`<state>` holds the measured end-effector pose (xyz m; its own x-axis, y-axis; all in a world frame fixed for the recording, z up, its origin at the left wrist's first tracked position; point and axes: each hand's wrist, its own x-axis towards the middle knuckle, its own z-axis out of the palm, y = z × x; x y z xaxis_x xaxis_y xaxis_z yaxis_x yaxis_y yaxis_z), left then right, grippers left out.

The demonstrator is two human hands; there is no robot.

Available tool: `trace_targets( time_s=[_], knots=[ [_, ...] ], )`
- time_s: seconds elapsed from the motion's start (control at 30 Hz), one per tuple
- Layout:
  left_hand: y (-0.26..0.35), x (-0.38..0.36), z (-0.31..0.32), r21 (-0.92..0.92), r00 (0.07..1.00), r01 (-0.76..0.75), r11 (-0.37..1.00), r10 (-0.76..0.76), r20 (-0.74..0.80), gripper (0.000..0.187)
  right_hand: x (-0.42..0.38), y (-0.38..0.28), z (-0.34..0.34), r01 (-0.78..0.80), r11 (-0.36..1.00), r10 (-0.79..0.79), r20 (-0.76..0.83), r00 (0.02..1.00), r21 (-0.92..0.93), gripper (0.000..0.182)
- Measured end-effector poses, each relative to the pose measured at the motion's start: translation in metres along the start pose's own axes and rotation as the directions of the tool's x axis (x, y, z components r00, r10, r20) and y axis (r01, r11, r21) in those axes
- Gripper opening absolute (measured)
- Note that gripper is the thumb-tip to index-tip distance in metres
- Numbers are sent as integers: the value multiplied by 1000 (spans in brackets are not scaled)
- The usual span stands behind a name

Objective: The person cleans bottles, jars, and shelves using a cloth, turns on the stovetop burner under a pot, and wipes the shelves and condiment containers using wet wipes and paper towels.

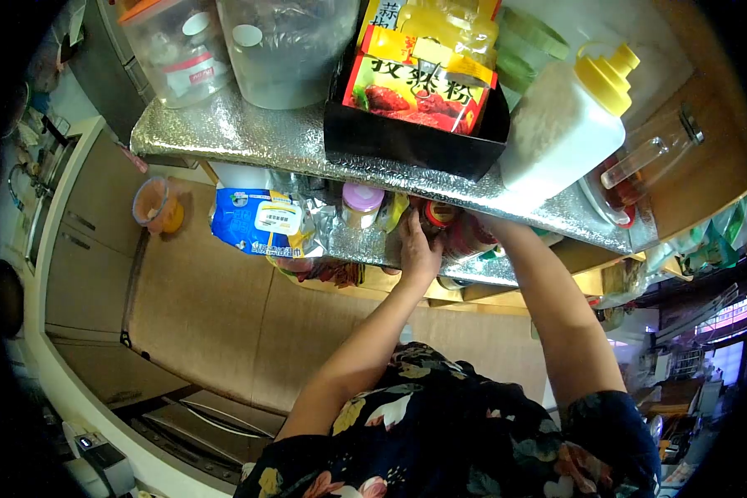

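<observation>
Overhead, the foil-lined upper shelf (249,137) spans the scene, bearing a black box (415,145) of seasoning packets near its middle. Below it, the foil-lined lower shelf (357,246) holds a blue wet-wipes pack (261,220) at the left, soft and easily dented by the look of it. The left hand (421,253) reaches in with fingers bent against the left side of a red-lidded jar (440,214); how firmly they close cannot be told. The right hand (491,226) is mostly hidden under the shelf edge at the jars' right, its grip unreadable. A purple-lidded jar (360,217) stands just left. The red-lidded jar, on the lower shelf, looks stiff-walled and probably fairly heavy if full, perhaps slippery and breakable if glass; its body, below the lid, seems the surest hold, better than the lid's narrow rim.
</observation>
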<state>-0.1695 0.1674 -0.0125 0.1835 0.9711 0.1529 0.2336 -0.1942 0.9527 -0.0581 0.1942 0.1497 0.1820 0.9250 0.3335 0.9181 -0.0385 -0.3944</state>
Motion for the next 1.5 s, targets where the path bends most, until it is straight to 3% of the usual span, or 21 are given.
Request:
trace_targets(
  time_s=[0.13,0.2,0.33,0.53,0.6,0.8,0.87,0.93,0.97,1.0,1.03,1.07,1.37,1.5],
  knots=[
    [4,0,-4,92,997,-68,993,70,-23,89,-1,-4,10,11,1000,-11,8,1000,2,33],
    [10,1,-8,50,999,33,998,-35,28,95,0,-6,20,19,1000,-19,6,1000,-3,33],
    [16,7,-11,122,998,43,992,-47,36,100,1,-11,35,21,1000,-21,21,1000,-20,33],
    [6,18,-11,189,994,-51,981,31,106,100,-1,-15,37,13,1000,-12,67,998,-13,34],
    [16,18,-19,128,990,8,992,-26,142,101,-1,-16,25,14,999,-16,80,997,31,34],
    [6,21,-12,257,973,65,964,-119,199,105,-1,-13,29,15,1000,-15,58,998,2,35],
    [-3,20,-10,131,992,-8,991,-8,123,100,0,-15,35,9,1000,-7,57,998,-19,35],
    [-6,22,-7,41,993,-78,996,73,95,99,3,-16,30,-84,994,95,176,980,-67,42],
    [1,22,-11,53,993,-82,995,77,88,98,3,-31,6,-112,963,55,227,972,246,47],
    [4,23,-12,47,993,-88,995,84,77,98,2,-33,4,-98,965,43,222,974,243,47],
    [5,23,-13,63,995,-70,996,65,72,99,1,-32,3,19,1000,-18,206,978,-5,44],
    [2,21,-11,81,996,-46,996,40,75,99,-1,-30,6,52,996,-38,183,982,-72,44],
    [-5,23,-11,-5,989,-89,996,89,120,107,2,-26,34,2,999,-2,-8,1000,33,42],
    [2,22,-15,72,990,35,997,-45,137,98,3,-23,28,-11,996,13,-30,999,86,41]
  ],
)
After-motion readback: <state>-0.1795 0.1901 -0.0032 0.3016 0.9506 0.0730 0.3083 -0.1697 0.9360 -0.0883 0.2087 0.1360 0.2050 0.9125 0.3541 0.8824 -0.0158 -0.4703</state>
